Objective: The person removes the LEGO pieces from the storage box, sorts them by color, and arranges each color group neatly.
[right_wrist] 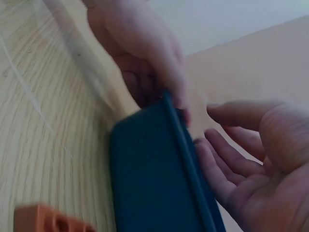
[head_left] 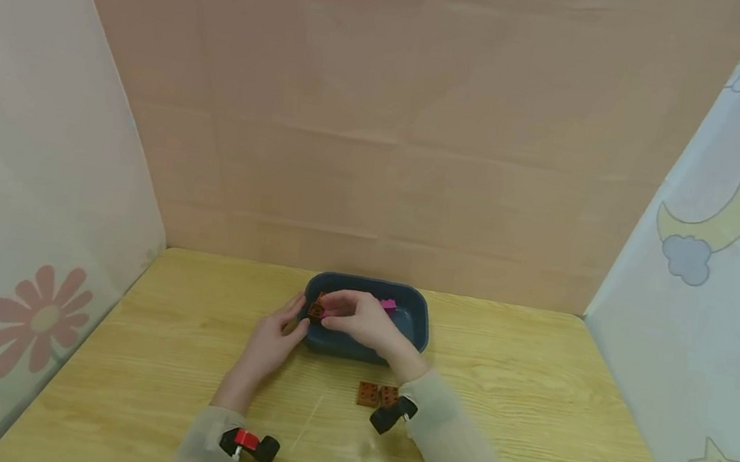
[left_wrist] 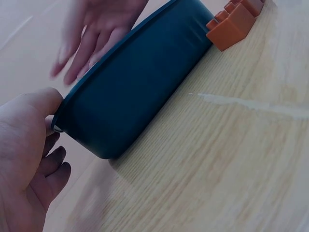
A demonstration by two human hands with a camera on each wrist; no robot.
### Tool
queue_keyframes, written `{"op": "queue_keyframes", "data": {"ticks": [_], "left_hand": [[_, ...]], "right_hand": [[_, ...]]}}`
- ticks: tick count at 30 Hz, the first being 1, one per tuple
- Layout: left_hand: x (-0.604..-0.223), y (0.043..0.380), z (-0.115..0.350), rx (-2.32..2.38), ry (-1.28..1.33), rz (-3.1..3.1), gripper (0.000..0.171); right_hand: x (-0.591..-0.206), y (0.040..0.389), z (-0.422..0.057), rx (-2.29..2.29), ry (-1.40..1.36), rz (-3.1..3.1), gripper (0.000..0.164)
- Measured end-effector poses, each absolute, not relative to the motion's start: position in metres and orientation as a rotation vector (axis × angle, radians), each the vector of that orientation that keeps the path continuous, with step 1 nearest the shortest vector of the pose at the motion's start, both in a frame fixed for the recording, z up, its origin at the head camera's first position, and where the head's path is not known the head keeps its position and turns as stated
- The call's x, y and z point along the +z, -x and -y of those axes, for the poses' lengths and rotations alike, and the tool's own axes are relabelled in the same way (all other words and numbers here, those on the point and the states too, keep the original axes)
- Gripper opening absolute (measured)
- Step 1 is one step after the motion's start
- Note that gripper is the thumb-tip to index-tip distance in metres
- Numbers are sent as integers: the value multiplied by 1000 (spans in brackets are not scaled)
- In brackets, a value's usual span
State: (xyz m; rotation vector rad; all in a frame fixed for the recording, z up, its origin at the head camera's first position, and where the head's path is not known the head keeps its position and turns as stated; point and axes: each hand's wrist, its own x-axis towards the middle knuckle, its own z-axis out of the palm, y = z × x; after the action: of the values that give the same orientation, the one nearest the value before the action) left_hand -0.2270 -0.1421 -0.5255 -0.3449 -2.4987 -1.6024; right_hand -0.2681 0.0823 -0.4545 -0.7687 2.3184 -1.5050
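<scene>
A dark blue tub (head_left: 353, 351) stands on the table near the back wall. My left hand (head_left: 272, 340) grips its left rim, thumb at the edge and the other fingers curled outside, as the left wrist view shows. Over the tub's left part hovers my right hand (head_left: 364, 321), its fingers loosely bent and apart; the right wrist view shows nothing between them. Beneath its fingertips lie brown bricks (head_left: 316, 311) inside the tub, partly covered by the hand. A pink brick (head_left: 388, 305) sits farther right in the tub.
Two orange-brown studded bricks (head_left: 367, 394) lie side by side on the wooden table (head_left: 529, 411), in front of the tub and near the right wrist's black camera (head_left: 392, 416). A plain back wall (head_left: 383, 185) and printed side sheets (head_left: 721, 312) enclose the table.
</scene>
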Motion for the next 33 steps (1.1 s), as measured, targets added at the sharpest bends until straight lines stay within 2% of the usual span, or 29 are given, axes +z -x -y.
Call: {"op": "queue_keyframes", "data": {"ticks": [8,17,26,33], "left_hand": [[-525,228,141,-1597,347,2510,57],[-525,228,141,-1590,352,2503,56],[-527,230,141,-1589,366,2485,55],[-526,229,141,-1585,371,2496,55]], "right_hand": [[-469,289,-52,-1397,731,-2539,39],[-489,299,-56,-1242,678,-2714,40],[-491,300,-52,-1040,827,-2797,33],[-494,300,-51,-984,834,-2825,32]]}}
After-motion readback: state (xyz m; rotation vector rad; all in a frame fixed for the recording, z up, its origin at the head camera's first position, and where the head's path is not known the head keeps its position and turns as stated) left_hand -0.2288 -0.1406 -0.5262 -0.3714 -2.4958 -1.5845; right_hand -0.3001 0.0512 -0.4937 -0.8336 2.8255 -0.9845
